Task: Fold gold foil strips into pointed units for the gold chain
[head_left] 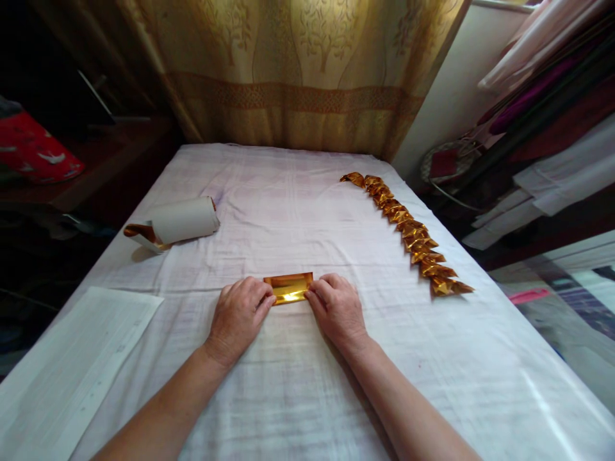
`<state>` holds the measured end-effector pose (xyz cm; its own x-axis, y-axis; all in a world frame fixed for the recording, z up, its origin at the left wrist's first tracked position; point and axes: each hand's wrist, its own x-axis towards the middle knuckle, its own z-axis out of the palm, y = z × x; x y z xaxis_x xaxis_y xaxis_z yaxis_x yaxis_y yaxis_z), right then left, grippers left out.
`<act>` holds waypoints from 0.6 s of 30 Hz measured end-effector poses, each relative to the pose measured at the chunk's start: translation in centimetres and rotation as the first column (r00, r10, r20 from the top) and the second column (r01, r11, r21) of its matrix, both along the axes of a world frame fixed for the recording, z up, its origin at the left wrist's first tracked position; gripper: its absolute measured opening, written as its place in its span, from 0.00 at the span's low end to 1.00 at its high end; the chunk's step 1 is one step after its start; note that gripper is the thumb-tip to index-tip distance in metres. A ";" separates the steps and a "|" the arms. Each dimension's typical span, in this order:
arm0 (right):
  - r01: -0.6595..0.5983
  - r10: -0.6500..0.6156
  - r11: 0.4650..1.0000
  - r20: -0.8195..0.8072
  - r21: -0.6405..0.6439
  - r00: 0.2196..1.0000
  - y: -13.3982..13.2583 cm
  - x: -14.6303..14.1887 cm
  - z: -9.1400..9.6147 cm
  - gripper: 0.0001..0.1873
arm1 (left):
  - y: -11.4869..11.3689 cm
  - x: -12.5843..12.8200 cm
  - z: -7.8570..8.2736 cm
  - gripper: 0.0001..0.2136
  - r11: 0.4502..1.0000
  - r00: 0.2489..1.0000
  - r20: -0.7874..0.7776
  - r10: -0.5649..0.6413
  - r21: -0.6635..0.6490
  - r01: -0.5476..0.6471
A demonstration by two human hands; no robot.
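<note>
A small rectangle of shiny gold foil paper [289,286] lies in the middle of the cloth, between my two hands. My left hand [241,312] pinches its left end between thumb and fingers. At the right end, my right hand [337,307] grips it the same way. To the right, a long row of folded gold paper pieces [408,230] runs from the far side toward me. A roll of paper [185,219], white outside and gold inside, rests on the left with its loose end curling out.
A white cloth [288,211] covers the table. A printed sheet [72,358] lies at the near left. Behind the table hangs a patterned gold curtain [293,64]. Clothes [552,128] hang at the right, and a red patterned object [38,147] stands on dark furniture at left.
</note>
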<state>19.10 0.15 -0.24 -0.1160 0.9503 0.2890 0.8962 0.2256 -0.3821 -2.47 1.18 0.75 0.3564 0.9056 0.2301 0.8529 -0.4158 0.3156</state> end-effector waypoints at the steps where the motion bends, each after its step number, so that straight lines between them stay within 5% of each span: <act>1: 0.004 -0.004 1.000 0.004 -0.009 1.000 0.0 -0.1 0.1 0.05 | 0.0 0.0 -0.1 0.04 1.000 1.000 -0.005 -0.001 0.006 0.001; 8: 0.114 -0.113 0.993 0.046 -0.025 0.993 -0.3 -1.7 1.2 0.08 | 0.4 -0.3 -0.4 0.09 0.996 1.000 0.027 -0.017 0.086 0.014; 12: 0.125 -0.122 0.992 0.068 -0.029 0.990 -0.2 -1.9 1.2 0.10 | -0.8 0.0 0.1 0.10 0.967 0.992 0.089 -0.090 0.247 0.066; 15: 0.128 -0.125 0.991 0.071 -0.034 0.990 -0.2 -1.8 1.1 0.11 | -2.4 1.0 0.5 0.10 0.943 0.978 -0.006 -0.209 0.266 0.203; 18: 0.135 -0.132 0.990 0.071 -0.039 0.989 -0.2 -1.8 1.2 0.11 | -3.3 2.0 0.6 0.14 0.950 0.976 -0.113 -0.188 0.230 0.210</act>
